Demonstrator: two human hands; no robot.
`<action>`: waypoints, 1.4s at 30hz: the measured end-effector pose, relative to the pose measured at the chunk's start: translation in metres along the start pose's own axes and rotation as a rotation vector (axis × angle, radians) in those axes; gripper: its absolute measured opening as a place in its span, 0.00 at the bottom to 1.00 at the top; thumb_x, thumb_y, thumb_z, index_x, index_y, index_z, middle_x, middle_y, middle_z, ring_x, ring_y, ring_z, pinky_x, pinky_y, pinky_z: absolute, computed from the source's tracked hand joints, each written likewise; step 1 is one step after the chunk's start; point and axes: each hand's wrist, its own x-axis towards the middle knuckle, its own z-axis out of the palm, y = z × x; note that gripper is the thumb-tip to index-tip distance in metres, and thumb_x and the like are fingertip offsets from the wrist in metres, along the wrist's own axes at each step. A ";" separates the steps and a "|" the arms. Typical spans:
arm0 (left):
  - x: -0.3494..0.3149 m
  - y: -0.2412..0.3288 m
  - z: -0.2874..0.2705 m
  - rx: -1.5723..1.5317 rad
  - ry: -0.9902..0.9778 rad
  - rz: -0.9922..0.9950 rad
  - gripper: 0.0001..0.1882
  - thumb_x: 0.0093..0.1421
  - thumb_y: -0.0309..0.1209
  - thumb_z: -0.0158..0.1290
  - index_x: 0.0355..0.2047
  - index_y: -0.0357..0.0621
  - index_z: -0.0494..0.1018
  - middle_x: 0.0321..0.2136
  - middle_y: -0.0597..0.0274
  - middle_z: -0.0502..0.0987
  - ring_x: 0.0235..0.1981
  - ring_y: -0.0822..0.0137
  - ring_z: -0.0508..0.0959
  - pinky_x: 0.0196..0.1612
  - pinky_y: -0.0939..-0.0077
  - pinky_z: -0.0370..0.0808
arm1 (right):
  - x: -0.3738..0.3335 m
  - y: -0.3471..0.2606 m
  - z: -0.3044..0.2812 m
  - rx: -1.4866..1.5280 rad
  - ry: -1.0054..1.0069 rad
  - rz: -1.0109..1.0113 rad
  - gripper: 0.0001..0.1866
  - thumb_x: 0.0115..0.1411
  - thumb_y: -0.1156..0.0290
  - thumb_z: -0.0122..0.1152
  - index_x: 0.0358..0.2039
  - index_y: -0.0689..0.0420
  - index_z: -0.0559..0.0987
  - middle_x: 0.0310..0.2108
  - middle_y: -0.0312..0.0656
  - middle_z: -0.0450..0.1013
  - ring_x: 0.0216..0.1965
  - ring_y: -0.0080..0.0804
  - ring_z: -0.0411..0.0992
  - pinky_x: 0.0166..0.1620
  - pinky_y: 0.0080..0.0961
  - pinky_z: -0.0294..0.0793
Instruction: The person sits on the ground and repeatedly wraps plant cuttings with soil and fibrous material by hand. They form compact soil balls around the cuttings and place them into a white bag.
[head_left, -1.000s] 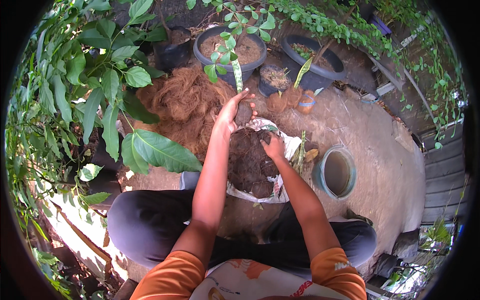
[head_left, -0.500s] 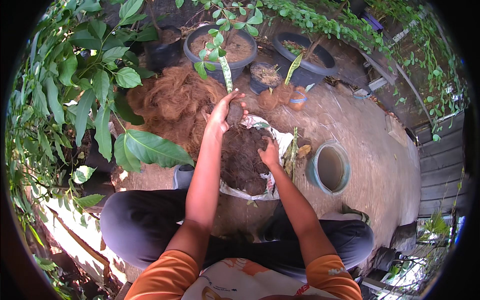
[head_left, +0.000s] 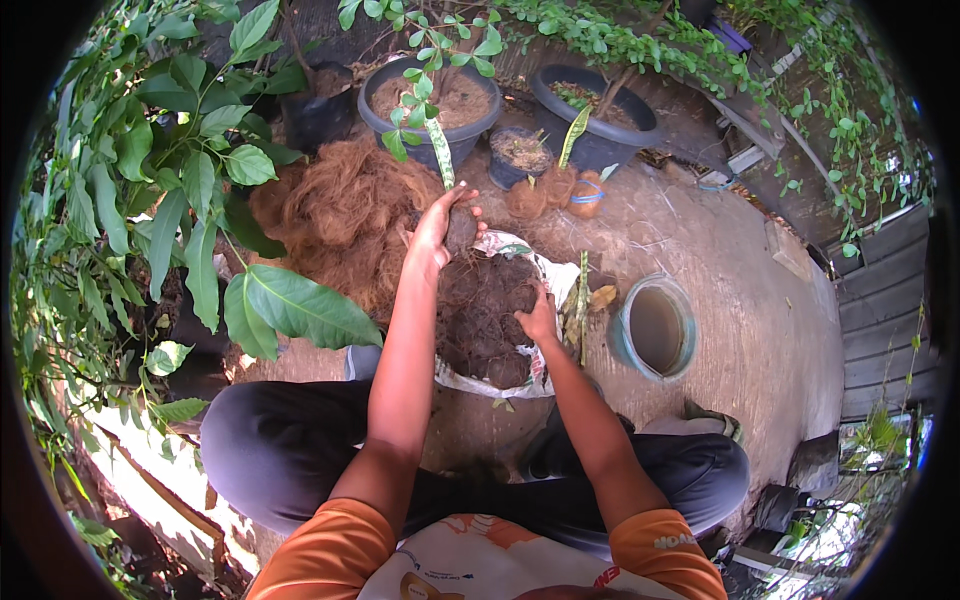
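My left hand (head_left: 434, 230) is closed around a dark ball of soil (head_left: 461, 232). A mottled snake plant leaf (head_left: 440, 152) stands upright out of the ball's top. Below it, a heap of dark, fibrous soil (head_left: 482, 320) lies on a white sack (head_left: 565, 285) between my knees. My right hand (head_left: 540, 318) is at the heap's right edge, thumb and fingers bent around some of the soil; its fingertips are partly hidden there.
Brown coconut fibre (head_left: 345, 205) is piled at the left. Black pots (head_left: 478, 128) stand behind. Two fibre-wrapped balls (head_left: 586, 196), one tied with blue string, sit near them. A bucket of murky water (head_left: 655, 325) and a cut snake plant leaf (head_left: 584, 300) are at the right.
My right hand has shifted slightly toward me and its fingers have bent in at the soil's right edge. My left hand keeps hold of the soil ball. The view has shifted a little.
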 end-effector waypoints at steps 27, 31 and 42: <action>-0.005 -0.008 0.004 0.044 0.025 0.005 0.22 0.65 0.47 0.47 0.48 0.42 0.67 0.26 0.63 0.72 0.26 0.62 0.75 0.32 0.69 0.74 | -0.010 -0.019 0.007 -0.142 -0.044 -0.048 0.25 0.47 0.57 0.72 0.47 0.41 0.77 0.56 0.54 0.61 0.60 0.54 0.54 0.62 0.45 0.56; -0.006 -0.011 0.005 0.028 -0.007 0.009 0.24 0.65 0.49 0.46 0.49 0.41 0.67 0.26 0.63 0.72 0.26 0.62 0.75 0.32 0.69 0.73 | -0.009 -0.018 0.008 -0.102 0.016 -0.060 0.20 0.48 0.56 0.71 0.41 0.46 0.79 0.55 0.53 0.64 0.60 0.53 0.54 0.62 0.46 0.54; -0.011 -0.023 0.005 -0.143 -0.203 -0.036 0.34 0.63 0.60 0.42 0.51 0.41 0.69 0.23 0.59 0.75 0.22 0.59 0.78 0.26 0.67 0.76 | 0.016 -0.011 0.010 0.421 0.059 -0.054 0.16 0.49 0.72 0.70 0.36 0.64 0.76 0.36 0.42 0.76 0.40 0.33 0.74 0.49 0.27 0.70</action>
